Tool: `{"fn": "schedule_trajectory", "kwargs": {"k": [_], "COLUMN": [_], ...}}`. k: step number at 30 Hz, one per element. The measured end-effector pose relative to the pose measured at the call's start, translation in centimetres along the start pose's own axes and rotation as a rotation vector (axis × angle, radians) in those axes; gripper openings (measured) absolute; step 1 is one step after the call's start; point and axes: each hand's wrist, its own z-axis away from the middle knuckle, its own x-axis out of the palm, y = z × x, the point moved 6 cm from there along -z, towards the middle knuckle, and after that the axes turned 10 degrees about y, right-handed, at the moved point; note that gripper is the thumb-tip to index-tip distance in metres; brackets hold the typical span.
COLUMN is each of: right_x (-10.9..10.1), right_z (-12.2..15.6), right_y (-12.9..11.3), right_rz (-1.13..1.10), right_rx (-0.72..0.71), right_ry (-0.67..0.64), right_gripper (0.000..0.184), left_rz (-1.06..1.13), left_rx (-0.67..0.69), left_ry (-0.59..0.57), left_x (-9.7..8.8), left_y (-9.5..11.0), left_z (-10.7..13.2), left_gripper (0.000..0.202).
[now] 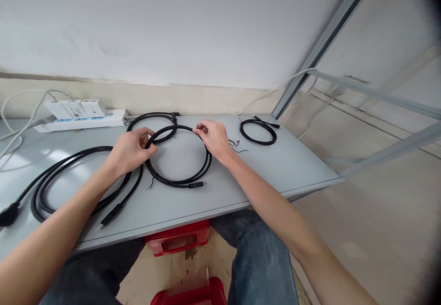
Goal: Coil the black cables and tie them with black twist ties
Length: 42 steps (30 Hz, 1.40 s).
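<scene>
A black cable wound into a round coil (179,180) lies in the middle of the grey table (275,167). My left hand (132,151) is closed on the coil's left side. My right hand (214,137) pinches its upper right side. One plug end (196,185) sticks out at the coil's near edge. A thin twist tie (234,145) lies just right of my right hand.
Another coiled black cable (153,120) lies behind, a small tied coil (258,132) at the right, and a thicker black cable (65,178) sprawls at the left. A white power strip (81,114) with adapters sits by the wall. Red bins (179,238) stand under the table.
</scene>
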Motion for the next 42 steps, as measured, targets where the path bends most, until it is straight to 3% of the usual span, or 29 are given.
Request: {"fn": "schedule_trajectory", "kwargs": {"k": [7,13,21,25,30,39,42], "right_x": [0.2,0.0,-0.5,-0.9,-1.1,-0.3,0.4], "right_z": [0.1,0.3,0.9,0.9,0.7,0.7,1.0], "right_y": [-0.3,-1.1,-1.8,-2.2,-2.2,-1.6,-1.8], "right_rz": [-0.082,-0.071,0.184,0.306,0.307,0.203,0.162], "right_rx": [0.0,-0.082,-0.165,-0.208,-0.231,-0.168,-0.169], "right_ry": [-0.088,-0.109,-0.287,-0.238,-0.207,-0.248,-0.267], "right_gripper": [0.018,0.018,0.018,0.025,0.03,0.033,0.031], "left_rz": [-0.019,-0.103,-0.13,-0.136,-0.115,-0.179,-0.248], "left_rx": [-0.009,0.01,-0.063,-0.082,-0.051,0.097,0.131], "left_ry": [-0.033,-0.035,-0.054,-0.045,-0.05,-0.212,-0.271], "left_x": [-0.2,-0.5,-0.8,-0.8,-0.9,0.5,1.1], "left_y": [0.9,1.2,1.4,1.4,1.7,2.4,2.7], "left_z": [0.2,0.2,0.4,0.4,0.4,1.0,1.4], "left_gripper": [0.019,0.018,0.019,0.018,0.017,0.013,0.027]}}
